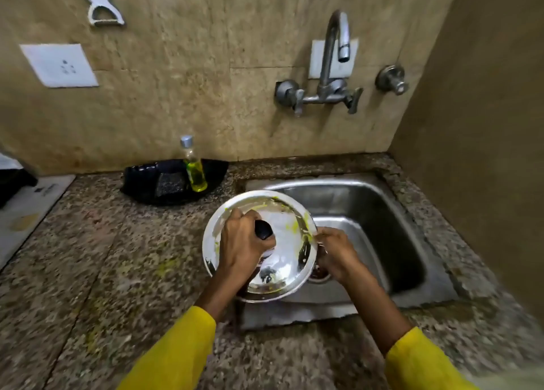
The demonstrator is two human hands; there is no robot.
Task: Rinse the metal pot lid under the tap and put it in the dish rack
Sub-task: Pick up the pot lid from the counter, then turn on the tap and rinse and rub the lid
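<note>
The round metal pot lid (282,260) is held over the left edge of the steel sink (382,210), smeared with white foam and yellow-green residue. My left hand (244,242) is closed around its black knob (263,230). My right hand (335,251) grips the lid's right rim, fingers curled; whether it also holds a scrubber is hidden. The tap (335,54) stands on the wall above the sink, and no water runs from its spout. No dish rack is in view.
A black tray (141,180) at the back of the granite counter (103,257) holds a dark scrub pad (170,183) and a bottle of yellow liquid (194,169). A wall socket (59,65), a hanging peeler (100,4) and a second valve (393,79) are on the wall.
</note>
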